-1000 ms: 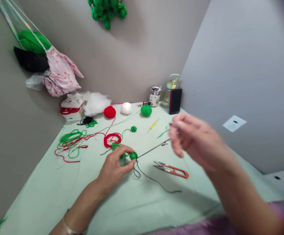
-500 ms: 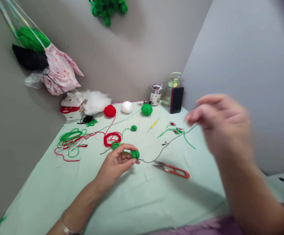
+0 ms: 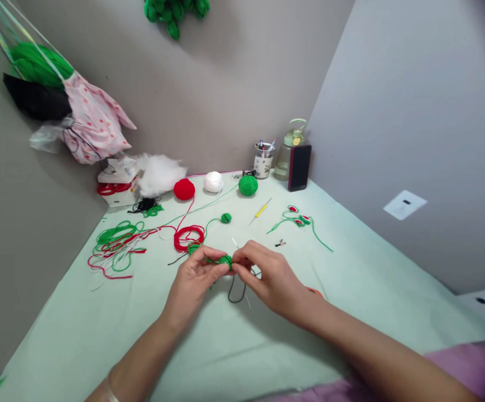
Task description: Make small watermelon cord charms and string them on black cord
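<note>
My left hand (image 3: 194, 282) pinches a small green crocheted piece (image 3: 225, 260) just above the pale green table (image 3: 78, 335). My right hand (image 3: 269, 276) meets it from the right, fingers pinched on a thin needle (image 3: 235, 244) whose tip sticks up beside the piece. A dark thread (image 3: 236, 293) hangs in a loop below the two hands. Another small green piece (image 3: 192, 247) lies just left of my left fingers.
Red and green yarn (image 3: 120, 243) is tangled at the left, with a red coil (image 3: 188, 236). Red (image 3: 184, 189), white (image 3: 214, 181) and green (image 3: 248, 185) balls, a jar (image 3: 262, 161), a bottle (image 3: 287, 153) and a phone (image 3: 299, 167) stand at the back. A yellow hook (image 3: 261, 211) lies nearby.
My right hand came down from up at the right, where it had drawn the dark thread out, back to the green piece. It now covers most of the red snips.
</note>
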The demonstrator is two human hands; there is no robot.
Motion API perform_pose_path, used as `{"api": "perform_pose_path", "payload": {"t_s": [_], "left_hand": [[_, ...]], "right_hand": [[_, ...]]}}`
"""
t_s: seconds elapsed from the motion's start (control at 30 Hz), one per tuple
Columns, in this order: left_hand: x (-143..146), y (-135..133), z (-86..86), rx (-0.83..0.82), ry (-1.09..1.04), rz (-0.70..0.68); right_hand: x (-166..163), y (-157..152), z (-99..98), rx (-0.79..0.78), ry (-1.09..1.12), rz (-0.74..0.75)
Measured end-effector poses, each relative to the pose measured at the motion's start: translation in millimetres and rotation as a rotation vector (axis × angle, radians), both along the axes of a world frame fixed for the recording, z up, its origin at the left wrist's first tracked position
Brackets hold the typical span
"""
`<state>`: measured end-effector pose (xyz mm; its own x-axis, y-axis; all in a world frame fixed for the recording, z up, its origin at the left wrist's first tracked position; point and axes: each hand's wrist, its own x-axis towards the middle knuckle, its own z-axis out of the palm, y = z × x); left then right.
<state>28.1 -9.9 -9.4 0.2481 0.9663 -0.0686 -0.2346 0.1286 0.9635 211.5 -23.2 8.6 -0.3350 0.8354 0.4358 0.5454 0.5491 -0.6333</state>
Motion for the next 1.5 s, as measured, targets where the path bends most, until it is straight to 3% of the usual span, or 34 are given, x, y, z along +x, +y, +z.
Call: {"api": "perform_pose_path", "payload": {"t_s": [0.27, 0.37, 0.53, 0.83, 0.97, 1.07, 1.17, 1.27, 1.5], "left_hand": [[-1, 0, -3.2, -0.004, 0.009, -0.039], [0, -1, 2.2, -0.059, -0.033, -0.052], [0, -1, 7.2, -0.070, -0.047, -0.027], [0, 0, 1.3, 0.122, 0.144, 0.043], [-3, 4, 0.9, 0.019, -0.022, -0.001], [-5, 5, 5.2, -0.056, -0.141, 0.010], [-4, 3, 9.6, -0.063, -0.158, -0.013], [-4, 1, 11.3, -0.044, -0.147, -0.024], [-5, 1, 13.2, -0.021, -0.123, -0.032]], "right_hand": [[-1, 9, 1.6, -0.350, 0.235, 0.006], [2, 9, 1.6, -0.345, 0.218, 0.010], [6, 6, 2.3, -0.182, 0.048, 0.052], [-4, -3, 11.3, -0.498, 0.338, 0.051], [-1, -1, 10.9, -0.420, 0.297, 0.043], [6, -1, 13.1, -0.341, 0.391, 0.008], [8, -3, 15.7, -0.358, 0.475, 0.019], [6, -6, 16.4, -0.378, 0.419, 0.041], [3, -7, 11.8, -0.068, 0.225, -0.056]]}}
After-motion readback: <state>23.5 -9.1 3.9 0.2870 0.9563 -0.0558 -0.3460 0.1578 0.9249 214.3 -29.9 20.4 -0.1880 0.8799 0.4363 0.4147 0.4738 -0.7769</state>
